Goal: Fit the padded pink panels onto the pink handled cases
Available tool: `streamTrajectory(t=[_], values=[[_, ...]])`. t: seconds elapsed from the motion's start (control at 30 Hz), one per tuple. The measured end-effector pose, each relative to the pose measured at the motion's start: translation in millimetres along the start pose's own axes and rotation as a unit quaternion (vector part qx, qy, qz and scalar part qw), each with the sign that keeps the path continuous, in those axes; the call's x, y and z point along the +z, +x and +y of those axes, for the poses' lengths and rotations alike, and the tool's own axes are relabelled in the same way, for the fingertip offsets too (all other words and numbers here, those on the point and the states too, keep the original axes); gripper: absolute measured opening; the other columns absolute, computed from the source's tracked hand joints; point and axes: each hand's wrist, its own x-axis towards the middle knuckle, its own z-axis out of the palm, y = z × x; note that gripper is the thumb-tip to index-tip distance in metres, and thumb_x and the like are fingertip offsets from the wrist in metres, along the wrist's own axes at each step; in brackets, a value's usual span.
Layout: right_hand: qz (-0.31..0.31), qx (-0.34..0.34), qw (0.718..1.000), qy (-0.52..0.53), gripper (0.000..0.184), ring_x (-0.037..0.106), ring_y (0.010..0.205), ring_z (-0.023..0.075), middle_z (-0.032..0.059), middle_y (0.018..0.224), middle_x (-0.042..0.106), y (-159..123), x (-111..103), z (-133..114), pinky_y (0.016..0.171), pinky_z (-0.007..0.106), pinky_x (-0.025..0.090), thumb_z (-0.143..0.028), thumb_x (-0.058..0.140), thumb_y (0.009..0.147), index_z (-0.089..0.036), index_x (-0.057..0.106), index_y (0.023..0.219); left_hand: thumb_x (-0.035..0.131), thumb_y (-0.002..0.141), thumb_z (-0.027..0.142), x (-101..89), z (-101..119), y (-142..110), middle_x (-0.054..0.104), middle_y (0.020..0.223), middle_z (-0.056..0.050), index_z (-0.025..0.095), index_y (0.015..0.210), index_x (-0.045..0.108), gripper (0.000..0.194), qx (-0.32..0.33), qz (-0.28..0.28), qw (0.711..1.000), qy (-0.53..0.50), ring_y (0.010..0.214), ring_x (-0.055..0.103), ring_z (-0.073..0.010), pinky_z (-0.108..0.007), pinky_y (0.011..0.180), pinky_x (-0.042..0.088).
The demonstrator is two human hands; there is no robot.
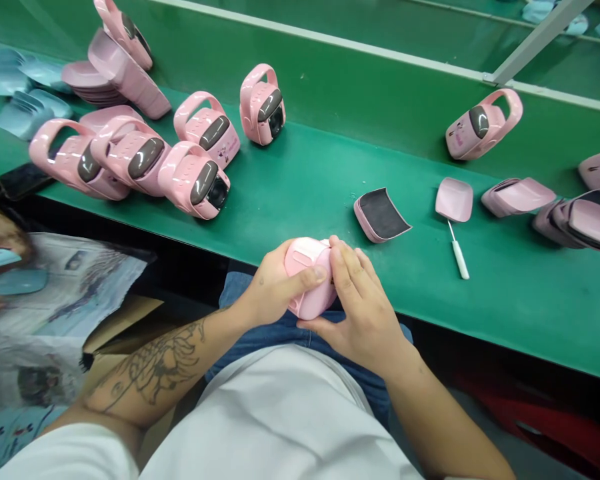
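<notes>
Between my two hands is a rounded pink plastic device (307,287), held just beyond the table's front edge above my lap. My left hand (270,290) wraps its left side, the thumb lying across the face towards me. Against the right side press the fingers of my right hand (363,303), with its thumb underneath; they cover much of that side. Beyond my hands, a curved pink panel with a dark lining (383,213) lies on the green table (300,200). To the right are a single pink panel (454,199) and a white-handled screwdriver (460,260).
Several pink devices with loop handles (205,180) stand at the left, near stacked pink panels (95,83) and light blue panels (33,110). Another pink device (483,127) and panel stacks (575,220) are at the right. A co-worker's hand (5,240) holds a blue piece at far left.
</notes>
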Motion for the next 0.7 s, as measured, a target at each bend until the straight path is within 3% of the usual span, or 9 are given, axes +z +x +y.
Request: streamTrajectory(t=[0.1,0.13,0.2,0.23,0.3,0.4,0.47,0.57,0.7], values=[[0.016,0.029,0.999,-0.009,0.123,0.026,0.169,0.0500,0.0188,0.176,0.044,-4,2,6,0.133,0.083,0.014,-0.065,0.086,0.085,-0.030,0.015,0.178,0.088,0.082,0.060,-1.4,-8,8,0.079,0.129,-0.019,0.009,0.131,0.068,0.074,0.022,0.006,0.999,-0.030,0.117,0.074,-0.0349,-0.041,0.099,0.059],[0.035,0.057,0.998,0.013,0.122,0.022,0.170,0.0504,0.0163,0.178,0.042,-5,4,6,0.133,0.083,0.012,-0.066,0.088,0.083,-0.033,0.018,0.178,0.088,0.083,0.058,-1.4,-12,10,0.078,0.133,-0.019,0.010,0.135,0.067,0.074,0.045,0.014,0.998,-0.045,0.122,0.074,-0.0356,-0.042,0.102,0.059],[0.104,0.161,0.974,0.122,0.116,0.031,0.168,0.0482,0.0139,0.181,0.036,-6,9,3,0.133,0.079,0.023,-0.069,0.084,0.084,-0.036,0.021,0.176,0.088,0.085,0.058,-0.4,-20,13,0.074,0.142,-0.018,0.014,0.143,0.063,0.077,0.111,0.032,0.990,-0.080,0.130,0.071,-0.0372,-0.044,0.108,0.058],[0.135,0.226,0.942,0.208,0.109,0.040,0.165,0.0452,0.0136,0.182,0.035,-5,12,0,0.131,0.075,0.032,-0.072,0.078,0.089,-0.035,0.023,0.176,0.087,0.084,0.059,0.6,-24,14,0.072,0.146,-0.018,0.016,0.148,0.061,0.081,0.145,0.038,0.984,-0.099,0.133,0.070,-0.0382,-0.045,0.110,0.057],[0.150,0.326,0.839,0.409,0.088,0.054,0.156,0.0388,0.0128,0.178,0.043,1,20,-10,0.125,0.066,0.047,-0.078,0.053,0.101,-0.032,0.033,0.173,0.087,0.082,0.066,3.4,-29,14,0.068,0.152,-0.019,0.020,0.155,0.056,0.092,0.199,0.030,0.971,-0.130,0.136,0.068,-0.0408,-0.049,0.113,0.057],[0.101,0.352,0.680,0.635,0.082,0.060,0.151,0.0354,0.0105,0.164,0.062,13,31,-23,0.123,0.061,0.052,-0.084,0.028,0.104,-0.029,0.058,0.158,0.086,0.081,0.070,4.5,-28,10,0.064,0.158,-0.020,0.023,0.161,0.052,0.098,0.242,-0.023,0.961,-0.133,0.138,0.068,-0.0428,-0.051,0.113,0.058],[0.130,0.361,0.618,0.686,0.077,0.063,0.148,0.0351,0.0085,0.155,0.070,19,37,-25,0.123,0.060,0.052,-0.085,0.038,0.101,-0.030,0.067,0.147,0.087,0.083,0.065,0.1,-23,7,0.059,0.164,-0.018,0.025,0.162,0.053,0.095,0.257,-0.050,0.960,-0.094,0.144,0.063,-0.0427,-0.052,0.120,0.054],[0.208,0.395,0.602,0.662,0.067,0.066,0.144,0.0342,0.0070,0.150,0.073,19,41,-20,0.124,0.060,0.051,-0.080,0.060,0.096,-0.031,0.066,0.141,0.090,0.084,0.054,-12.0,-12,1,0.052,0.170,-0.016,0.026,0.165,0.051,0.094,0.220,-0.047,0.974,-0.010,0.155,0.052,-0.0432,-0.054,0.128,0.045],[0.224,0.399,0.650,0.606,0.067,0.071,0.135,0.0325,0.0084,0.146,0.074,10,41,-12,0.121,0.058,0.053,-0.073,0.071,0.094,-0.030,0.059,0.145,0.095,0.080,0.046,-18.4,0,-5,0.064,0.158,-0.018,0.021,0.159,0.058,0.091,0.089,0.004,0.995,0.053,0.144,0.062,-0.0429,-0.051,0.118,0.054]])
